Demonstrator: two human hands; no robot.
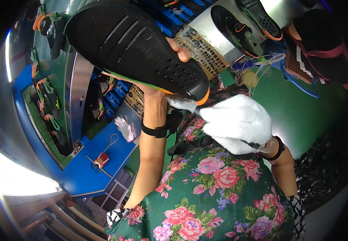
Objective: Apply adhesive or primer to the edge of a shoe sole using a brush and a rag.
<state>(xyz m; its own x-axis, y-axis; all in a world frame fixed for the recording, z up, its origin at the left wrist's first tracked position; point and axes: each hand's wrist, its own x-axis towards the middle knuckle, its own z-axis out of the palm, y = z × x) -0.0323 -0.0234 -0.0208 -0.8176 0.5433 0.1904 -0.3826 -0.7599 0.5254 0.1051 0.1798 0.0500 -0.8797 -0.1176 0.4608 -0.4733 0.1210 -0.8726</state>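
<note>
A black shoe (133, 48), its underside turned toward me, fills the upper middle; it has slits, small round holes and an orange and green edge. My bare left hand (151, 89) grips it from beneath, with fingertips curled over the far edge. My right hand (238, 124), in a white knit glove, is closed on a brush (184, 104) with pale bristles. The bristles are at the shoe's near edge, by the orange tip and my left wrist. Motion blurs them, and I cannot tell whether they touch it. The glove hides most of the brush's handle.
More shoes (232, 30) lie on a metal surface at the upper right, near another person (322, 44). On the left, shoe parts (47, 96) sit along a belt beside a green machine. A blue table (89, 176) holds a red object (101, 160) and a pale glove (124, 128).
</note>
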